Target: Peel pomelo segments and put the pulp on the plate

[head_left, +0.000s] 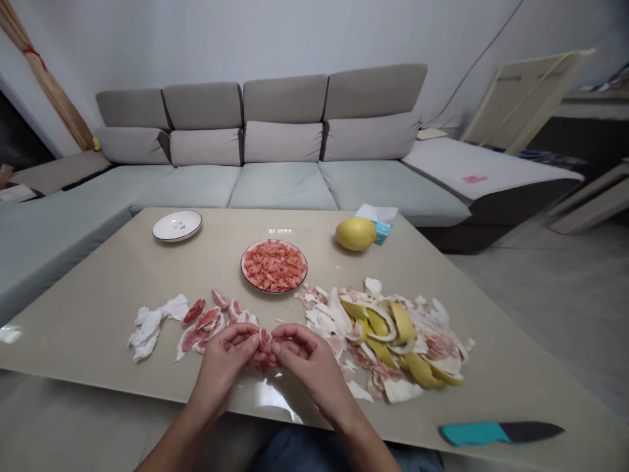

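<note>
In the head view, the person is sitting at a table (pixel 98 295) and is holding a pink fruit segment (pixel 264 351) between both hands at the near edge. The left hand (pixel 223 357) is gripping it from 9 o'clock and the right hand (pixel 307 357) from 3 o'clock. The fingers (pixel 246 337) of both hands are curling closed around it, the tips pinching its top, so only a strip of flesh is showing between them.

Judging by the layout, most of the peeling is looking done. A plate (pixel 242 265) at 12 o'clock from the hands is carrying a full heap of pink pieces (pixel 274 265). A pile of peel (pixel 393 341) and white skin is spreading at 2 to 3 o'clock. Several segments (pixel 204 324) are lying at 10 o'clock, seemingly with skin on, beside crumpled tissue (pixel 150 324). A whole yellow fruit (pixel 356 234) is sitting uncut at 1 o'clock. An empty dish (pixel 177 226) is standing at 11 o'clock, and a knife (pixel 501 432) is lying at 4 o'clock, well apart.
</note>
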A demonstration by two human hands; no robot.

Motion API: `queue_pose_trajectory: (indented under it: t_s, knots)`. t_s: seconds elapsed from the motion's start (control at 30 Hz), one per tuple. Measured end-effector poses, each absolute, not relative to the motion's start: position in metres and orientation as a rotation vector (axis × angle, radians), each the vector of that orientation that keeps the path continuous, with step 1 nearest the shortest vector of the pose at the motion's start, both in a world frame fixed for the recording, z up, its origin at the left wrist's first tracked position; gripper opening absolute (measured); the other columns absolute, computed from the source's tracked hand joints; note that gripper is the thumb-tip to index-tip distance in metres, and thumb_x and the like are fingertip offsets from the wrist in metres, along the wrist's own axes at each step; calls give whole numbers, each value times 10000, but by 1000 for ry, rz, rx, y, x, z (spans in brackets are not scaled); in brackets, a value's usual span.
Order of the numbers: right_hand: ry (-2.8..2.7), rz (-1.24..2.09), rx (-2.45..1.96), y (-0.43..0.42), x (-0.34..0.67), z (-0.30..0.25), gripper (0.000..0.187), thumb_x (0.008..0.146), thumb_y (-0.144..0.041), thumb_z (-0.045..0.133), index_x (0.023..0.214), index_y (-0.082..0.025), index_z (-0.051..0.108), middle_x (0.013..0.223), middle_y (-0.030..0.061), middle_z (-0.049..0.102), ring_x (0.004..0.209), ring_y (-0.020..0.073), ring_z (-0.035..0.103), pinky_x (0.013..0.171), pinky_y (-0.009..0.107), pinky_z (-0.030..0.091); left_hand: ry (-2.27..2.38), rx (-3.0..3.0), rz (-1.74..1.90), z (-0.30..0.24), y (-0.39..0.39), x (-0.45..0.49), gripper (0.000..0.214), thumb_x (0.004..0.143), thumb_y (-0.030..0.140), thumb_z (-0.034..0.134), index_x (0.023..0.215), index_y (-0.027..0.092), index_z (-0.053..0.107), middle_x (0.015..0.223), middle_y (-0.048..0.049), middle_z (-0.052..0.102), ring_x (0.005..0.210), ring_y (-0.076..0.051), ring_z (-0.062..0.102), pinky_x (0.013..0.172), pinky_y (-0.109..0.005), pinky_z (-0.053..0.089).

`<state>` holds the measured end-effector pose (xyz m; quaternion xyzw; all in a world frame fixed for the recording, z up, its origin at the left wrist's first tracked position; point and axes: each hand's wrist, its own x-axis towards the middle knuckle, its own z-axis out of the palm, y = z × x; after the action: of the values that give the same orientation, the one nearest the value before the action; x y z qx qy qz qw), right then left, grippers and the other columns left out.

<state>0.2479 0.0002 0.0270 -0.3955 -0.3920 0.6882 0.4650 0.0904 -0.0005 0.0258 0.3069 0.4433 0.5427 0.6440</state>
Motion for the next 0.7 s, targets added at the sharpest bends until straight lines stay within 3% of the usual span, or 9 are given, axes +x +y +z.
queue_pose_trajectory:
  t_s: [0.13,0.27,0.37,0.43,0.57,0.7]
  knots:
    - [-1035,1572,-1040,11,256,24,326,719,-383,788,921,-166,654,721,14,705,655,148,673,667,265,537,950,550,1234,27,3,87,250,666,229,855,842,116,717,786,-43,756,659,-110,715,659,-170,604]
    - [-1290,1175,-1150,54,264,28,251,767,-349,694,939,-169,666,779,45,715,703,190,688,712,334,560,883,412,1240,26,9,83,164,722,113,799,859,98,711,808,-71,756,672,-121,724,656,-168,614]
    - [-1358,973,-1164,80,262,36,293,737,-255,690,1026,-211,683,1131,92,681,869,209,682,834,374,541,853,342,1270,27,13,81,130,771,38,725,888,92,710,803,-72,749,682,-123,728,657,-170,619]
    - [-1454,821,-1164,79,257,42,326,756,-212,666,1082,-225,677,1216,99,636,883,203,672,845,376,541,861,339,1295,29,14,81,141,769,30,721,895,91,709,808,-71,747,692,-126,728,670,-178,621]
    - [-1630,821,-1101,38,242,50,143,840,-208,629,965,-215,698,940,52,682,777,169,661,675,278,558,880,427,1334,32,11,85,179,729,114,792,887,99,709,828,-59,737,730,-117,716,723,-186,611]
    - [-1676,756,-1052,5,233,52,137,825,-147,651,943,-210,682,918,41,643,764,153,632,641,247,542,870,523,1330,37,5,92,198,712,200,819,844,114,699,796,-36,718,712,-98,689,681,-162,590]
